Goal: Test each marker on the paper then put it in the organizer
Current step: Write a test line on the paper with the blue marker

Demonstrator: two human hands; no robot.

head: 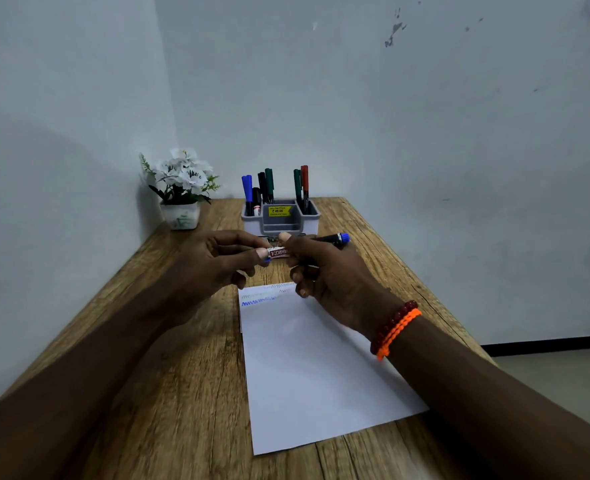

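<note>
The wooden desk (189, 375) fills the lower frame, its white paper (314, 368) showing several test squiggles at its top edge. At centre the grey organizer (281, 220) holds about seven markers. Just below it, the left hand (210, 261) and right hand (335, 275) both pinch one marker (279, 252); a blue-tipped one (335, 239) remains

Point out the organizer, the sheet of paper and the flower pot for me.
organizer (312, 221): head view, on its grey front wall at the right.
sheet of paper (314, 372): head view, on the blank white middle.
flower pot (181, 217): head view, on the white pot's front face.
</note>
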